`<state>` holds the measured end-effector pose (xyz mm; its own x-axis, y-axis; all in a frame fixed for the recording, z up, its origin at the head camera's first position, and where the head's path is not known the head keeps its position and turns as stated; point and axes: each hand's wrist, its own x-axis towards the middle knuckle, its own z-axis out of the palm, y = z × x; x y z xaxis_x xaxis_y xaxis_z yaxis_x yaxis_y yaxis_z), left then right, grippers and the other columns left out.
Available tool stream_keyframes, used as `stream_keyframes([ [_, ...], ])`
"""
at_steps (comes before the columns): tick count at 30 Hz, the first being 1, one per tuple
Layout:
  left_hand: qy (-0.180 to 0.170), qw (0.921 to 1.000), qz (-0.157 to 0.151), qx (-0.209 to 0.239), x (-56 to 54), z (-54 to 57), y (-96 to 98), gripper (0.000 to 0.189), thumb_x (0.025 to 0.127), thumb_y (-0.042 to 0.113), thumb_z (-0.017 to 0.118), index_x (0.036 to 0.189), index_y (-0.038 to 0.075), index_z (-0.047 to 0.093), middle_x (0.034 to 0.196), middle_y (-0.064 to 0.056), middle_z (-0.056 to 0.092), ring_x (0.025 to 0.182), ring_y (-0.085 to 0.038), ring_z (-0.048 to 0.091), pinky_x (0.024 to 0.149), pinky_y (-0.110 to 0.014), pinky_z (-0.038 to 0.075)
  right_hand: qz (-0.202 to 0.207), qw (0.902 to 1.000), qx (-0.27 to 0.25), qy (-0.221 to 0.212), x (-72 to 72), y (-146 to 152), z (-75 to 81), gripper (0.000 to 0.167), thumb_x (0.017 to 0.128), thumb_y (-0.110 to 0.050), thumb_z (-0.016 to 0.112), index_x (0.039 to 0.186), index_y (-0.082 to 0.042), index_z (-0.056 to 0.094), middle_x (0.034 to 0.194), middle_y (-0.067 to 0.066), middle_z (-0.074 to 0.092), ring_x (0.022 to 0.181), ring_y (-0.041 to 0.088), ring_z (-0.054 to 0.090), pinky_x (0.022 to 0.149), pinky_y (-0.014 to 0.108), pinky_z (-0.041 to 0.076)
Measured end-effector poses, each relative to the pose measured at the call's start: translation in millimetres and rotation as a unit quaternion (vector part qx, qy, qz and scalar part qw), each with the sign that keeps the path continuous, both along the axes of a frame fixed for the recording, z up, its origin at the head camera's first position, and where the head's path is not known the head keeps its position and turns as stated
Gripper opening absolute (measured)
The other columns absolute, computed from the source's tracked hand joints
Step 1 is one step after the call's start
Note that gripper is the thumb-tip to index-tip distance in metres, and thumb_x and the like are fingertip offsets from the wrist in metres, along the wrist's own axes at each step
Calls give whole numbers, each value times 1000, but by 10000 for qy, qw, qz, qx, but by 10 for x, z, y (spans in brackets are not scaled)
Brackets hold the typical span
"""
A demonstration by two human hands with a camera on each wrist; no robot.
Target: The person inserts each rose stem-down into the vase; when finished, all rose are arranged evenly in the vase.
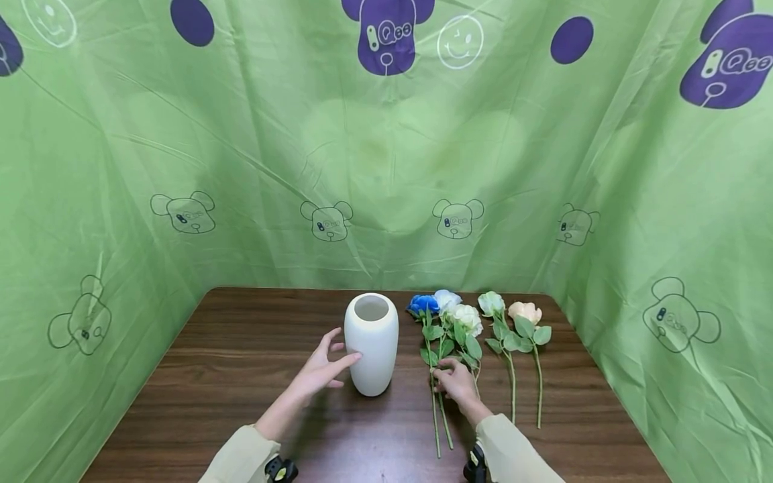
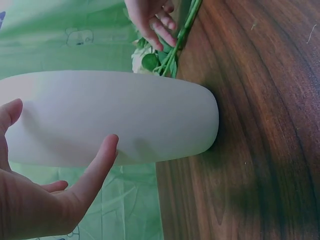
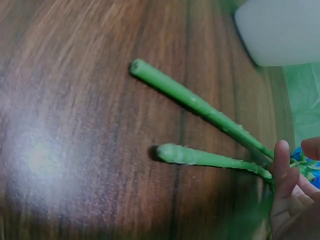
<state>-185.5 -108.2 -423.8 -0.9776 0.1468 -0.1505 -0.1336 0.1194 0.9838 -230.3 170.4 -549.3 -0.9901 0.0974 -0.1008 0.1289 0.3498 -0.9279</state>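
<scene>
A tall white vase stands upright on the wooden table. My left hand is at its left side, fingers spread, the thumb overlapping the vase wall in the head view. To the right lies a group of artificial flowers: a blue rose, a pale blue flower and a creamy white one. My right hand is over their green stems, with fingertips right at them. A gap shows between thumb and fingers in the right wrist view, where two cut stem ends point away from the hand.
Further right lie a pale greenish-white rose and a peach rose, stems toward me. Green printed cloth hangs round the back and sides of the table. The vase's mouth faces up, with nothing showing in it.
</scene>
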Motion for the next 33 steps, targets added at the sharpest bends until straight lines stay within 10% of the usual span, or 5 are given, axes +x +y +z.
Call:
stream_keyframes([
  [8,29,10000,39,-35,-159,-331,-31,77,78,33,67,137,10,22,128,-26,34,103,-42,47,60,-43,51,228,9771,2081,382,-41,-58,-78,44,75,-22,69,112,-2,54,62,-3,60,45,12,53,44,30,40],
  [15,17,10000,-82,6,-4,-15,6,71,81,26,64,135,4,24,126,-29,35,105,-44,44,63,-44,50,75,9509,3053,495,-51,-111,-106,49,71,-22,73,115,-12,54,61,-11,50,52,11,47,44,32,35],
  [33,55,9999,-90,-15,1,-15,6,63,82,24,64,132,4,31,124,-28,38,106,-42,45,63,-44,50,463,9966,44,685,5,129,-72,38,73,9,60,110,8,50,69,14,60,40,17,52,40,28,46],
])
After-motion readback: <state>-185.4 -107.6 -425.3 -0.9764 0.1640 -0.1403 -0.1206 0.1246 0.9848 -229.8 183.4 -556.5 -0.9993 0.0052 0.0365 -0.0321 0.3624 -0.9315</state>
